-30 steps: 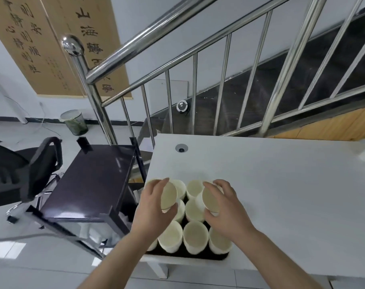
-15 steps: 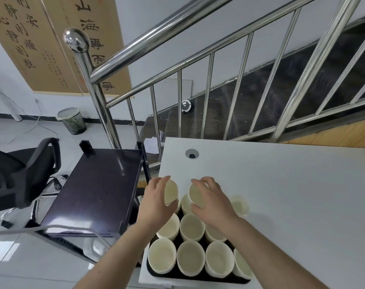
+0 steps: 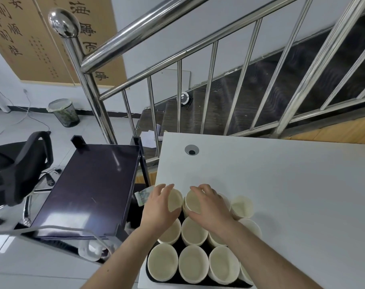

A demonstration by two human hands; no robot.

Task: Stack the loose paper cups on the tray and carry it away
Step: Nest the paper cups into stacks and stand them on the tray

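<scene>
On the near left corner of the white desk (image 3: 281,184) sits a black tray (image 3: 177,283) filled with open-mouthed paper cups (image 3: 193,263), packed rim to rim in rows. Three cups form the nearest row, with a fourth partly visible at its right end; further rows stand behind them.

Left hand (image 3: 159,209): positioned over the far left of the tray, fingers curled around a tilted cup (image 3: 174,201) whose mouth faces the camera. Right hand (image 3: 210,207): positioned just beside the left, fingers and thumb wrapped around a second tilted cup (image 3: 194,202). The two held cups lie side by side, rims nearly touching. Whether either held cup is seated inside another cup below cannot be determined.

One cup (image 3: 242,206) stands at the far right end of the group, just right of the right hand; whether it rests on the tray or on the desk surface cannot be determined.

A round cable grommet (image 3: 191,150) is set in the desk near its far edge. Left of the desk stands a dark cart (image 3: 89,188), with a black office chair (image 3: 16,167) beyond it. A steel stair railing (image 3: 135,34) rises behind the desk, and a waste bin (image 3: 63,112) stands on the floor by the wall.
</scene>
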